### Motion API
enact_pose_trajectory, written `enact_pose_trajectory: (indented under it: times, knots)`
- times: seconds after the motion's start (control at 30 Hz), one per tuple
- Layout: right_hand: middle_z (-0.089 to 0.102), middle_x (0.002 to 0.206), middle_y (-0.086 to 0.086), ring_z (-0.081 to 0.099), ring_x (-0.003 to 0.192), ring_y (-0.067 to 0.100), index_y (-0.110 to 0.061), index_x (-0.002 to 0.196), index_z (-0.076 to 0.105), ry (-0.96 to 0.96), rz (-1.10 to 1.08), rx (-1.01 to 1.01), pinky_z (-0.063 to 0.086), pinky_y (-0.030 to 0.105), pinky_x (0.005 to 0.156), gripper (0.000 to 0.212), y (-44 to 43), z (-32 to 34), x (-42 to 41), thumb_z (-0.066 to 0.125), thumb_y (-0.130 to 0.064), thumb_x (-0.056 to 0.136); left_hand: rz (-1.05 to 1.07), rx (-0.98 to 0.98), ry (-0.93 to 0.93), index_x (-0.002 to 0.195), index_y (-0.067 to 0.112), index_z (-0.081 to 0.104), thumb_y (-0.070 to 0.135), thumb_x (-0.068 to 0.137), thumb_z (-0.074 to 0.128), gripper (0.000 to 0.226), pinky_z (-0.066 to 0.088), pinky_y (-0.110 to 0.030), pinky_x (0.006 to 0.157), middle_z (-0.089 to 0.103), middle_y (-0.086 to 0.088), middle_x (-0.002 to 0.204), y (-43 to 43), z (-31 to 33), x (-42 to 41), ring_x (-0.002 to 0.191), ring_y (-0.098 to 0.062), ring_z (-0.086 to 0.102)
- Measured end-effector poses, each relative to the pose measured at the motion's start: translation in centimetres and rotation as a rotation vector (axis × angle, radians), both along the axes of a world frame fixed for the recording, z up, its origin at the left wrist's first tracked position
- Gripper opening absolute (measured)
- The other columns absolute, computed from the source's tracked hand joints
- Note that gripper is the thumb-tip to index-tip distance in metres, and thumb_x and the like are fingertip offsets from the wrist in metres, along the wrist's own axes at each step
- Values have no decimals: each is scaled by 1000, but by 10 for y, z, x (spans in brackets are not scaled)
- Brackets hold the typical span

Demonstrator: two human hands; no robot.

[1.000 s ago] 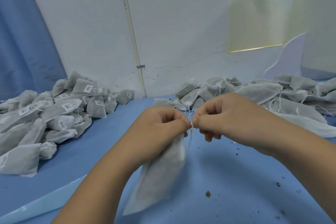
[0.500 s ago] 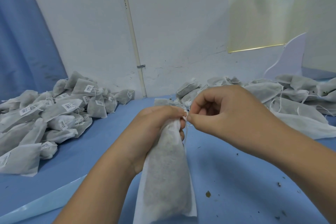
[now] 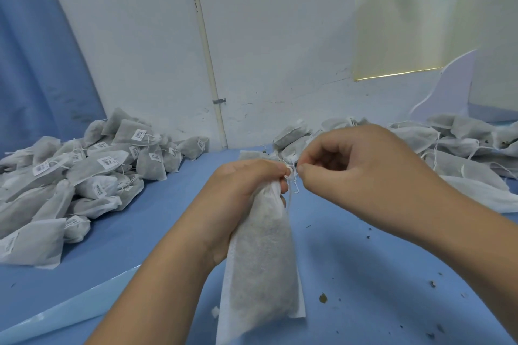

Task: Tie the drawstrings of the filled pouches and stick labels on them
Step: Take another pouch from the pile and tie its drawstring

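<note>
Head | left hand (image 3: 241, 193) grips pouch (image 3: 260, 274) | right hand (image 3: 364, 173) pinches drawstring (image 3: 291, 189) | piles (image 3: 84, 176) flanking

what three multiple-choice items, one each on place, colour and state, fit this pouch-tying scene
1. The labelled pouches pile lies: A at left; B at right; C on the floor.
2. The table is: A green; B blue; C red.
3. The left hand: A lies flat; B holds a label; C grips the neck of the held pouch.
Answers: A, barcode labels show only on the left pile; B, its bare surface is blue; C, its fingers curl round the neck while the right hand pinches the drawstring.
</note>
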State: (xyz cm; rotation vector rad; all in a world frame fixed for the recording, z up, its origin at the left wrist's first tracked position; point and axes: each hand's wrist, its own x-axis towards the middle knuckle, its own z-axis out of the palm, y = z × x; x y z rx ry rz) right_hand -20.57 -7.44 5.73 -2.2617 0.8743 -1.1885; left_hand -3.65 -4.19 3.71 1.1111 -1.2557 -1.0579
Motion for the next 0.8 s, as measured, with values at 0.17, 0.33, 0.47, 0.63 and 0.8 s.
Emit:
enact_pose_trajectory:
  times: [0.17, 0.33, 0.47, 0.63, 0.8]
  knots:
    - [63, 58, -13, 52, 48, 3, -26, 62, 70, 55, -44, -4, 40, 14, 42, 17, 0, -3, 3, 69, -29, 78, -1, -1, -65, 60, 14, 62, 25, 81, 67, 25, 42, -29, 58, 54, -3, 59, 2, 1, -2, 55, -16, 50]
    - [63, 59, -19, 58, 54, 0, -26, 62, 68, 164, -74, -3, 41, 12, 44, 18, -3, -3, 0, 67, -28, 80, 26, -25, -229, 62, 21, 69, 35, 73, 69, 17, 44, -32, 68, 61, 4, 62, 2, 0, 0, 59, -14, 54]
    - [62, 52, -7, 52, 43, 0, -17, 65, 67, 117, 49, 203, 35, 12, 41, 13, -9, 1, -8, 69, -26, 75, -40, -39, -302, 69, 21, 72, 45, 65, 76, 25, 39, -42, 74, 62, 4, 66, 3, 0, 8, 63, -14, 53]
    - [52, 50, 3, 47, 46, 15, -13, 61, 69, -212, 371, 505, 38, 19, 45, 6, -18, 5, -15, 74, -14, 65, -117, -24, -280, 69, 21, 71, 43, 64, 77, 23, 42, -31, 61, 59, 3, 61, 3, -2, 16, 53, -12, 52]
    - [46, 49, -2, 38, 43, 12, -13, 64, 71, -474, 604, 658, 33, 21, 43, 6, -17, -2, -7, 74, -8, 64, -211, -64, -160, 61, 21, 68, 36, 69, 73, 18, 46, -25, 53, 55, 1, 62, 4, -4, 14, 50, -12, 50]
